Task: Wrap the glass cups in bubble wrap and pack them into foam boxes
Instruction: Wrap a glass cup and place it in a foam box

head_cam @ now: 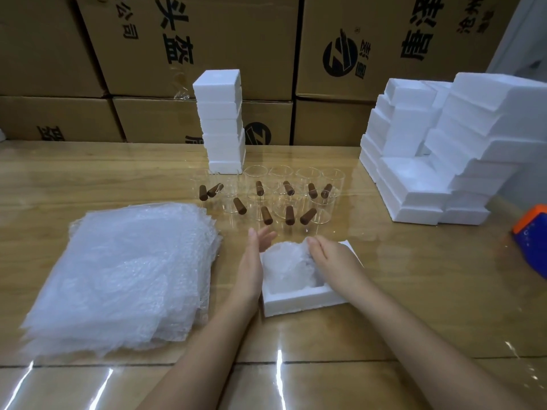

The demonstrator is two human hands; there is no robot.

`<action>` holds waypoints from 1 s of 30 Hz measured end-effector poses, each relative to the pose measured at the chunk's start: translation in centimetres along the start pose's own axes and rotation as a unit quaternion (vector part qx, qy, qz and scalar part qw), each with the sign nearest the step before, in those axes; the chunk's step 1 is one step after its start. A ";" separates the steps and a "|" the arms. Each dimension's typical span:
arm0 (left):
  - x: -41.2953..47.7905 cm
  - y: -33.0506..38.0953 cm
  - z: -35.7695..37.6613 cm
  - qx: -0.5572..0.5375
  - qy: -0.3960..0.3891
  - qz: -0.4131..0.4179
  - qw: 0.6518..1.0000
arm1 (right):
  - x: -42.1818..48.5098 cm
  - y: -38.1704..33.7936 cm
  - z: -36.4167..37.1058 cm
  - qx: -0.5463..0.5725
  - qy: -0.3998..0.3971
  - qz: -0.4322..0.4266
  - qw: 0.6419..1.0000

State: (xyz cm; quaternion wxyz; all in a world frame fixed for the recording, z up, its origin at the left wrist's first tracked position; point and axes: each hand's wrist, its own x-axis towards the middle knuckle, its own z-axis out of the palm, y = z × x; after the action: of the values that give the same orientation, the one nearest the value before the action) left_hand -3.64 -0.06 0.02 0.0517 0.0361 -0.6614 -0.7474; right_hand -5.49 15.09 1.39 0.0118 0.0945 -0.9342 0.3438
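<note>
Fingers [315, 242] of right hand [331, 261] pressed on wrapped bundle [285, 266] in foam box [296, 301]; left hand [254, 258] spread beside. Unwrapped glass cups [266, 192] left at frame centre.

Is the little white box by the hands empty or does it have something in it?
Not empty. A bubble-wrapped bundle fills the open foam box, with the right hand pressing on it. No lid is on.

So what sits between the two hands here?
In the head view, a bubble-wrapped bundle in an open foam box lies between the left hand and right hand.
</note>
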 end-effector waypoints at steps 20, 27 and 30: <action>0.2 0.0 -0.8 0.058 -0.014 -0.015 0.998 | 4.4 4.9 -9.9 -0.171 0.216 0.044 0.960; 0.2 -0.3 -0.9 0.069 -0.010 0.000 0.998 | 7.9 11.9 -14.2 -0.242 0.108 0.161 0.951; 0.3 -0.5 -0.9 0.080 -0.001 0.014 0.997 | 8.7 12.6 -14.0 -0.248 0.100 0.150 0.952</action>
State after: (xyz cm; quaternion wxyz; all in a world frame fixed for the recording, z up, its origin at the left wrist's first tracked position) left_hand -3.84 -0.90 -0.60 0.0589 0.0301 -0.7197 -0.6911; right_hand -16.94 32.04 4.72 0.0769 -0.0876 -0.9874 0.1073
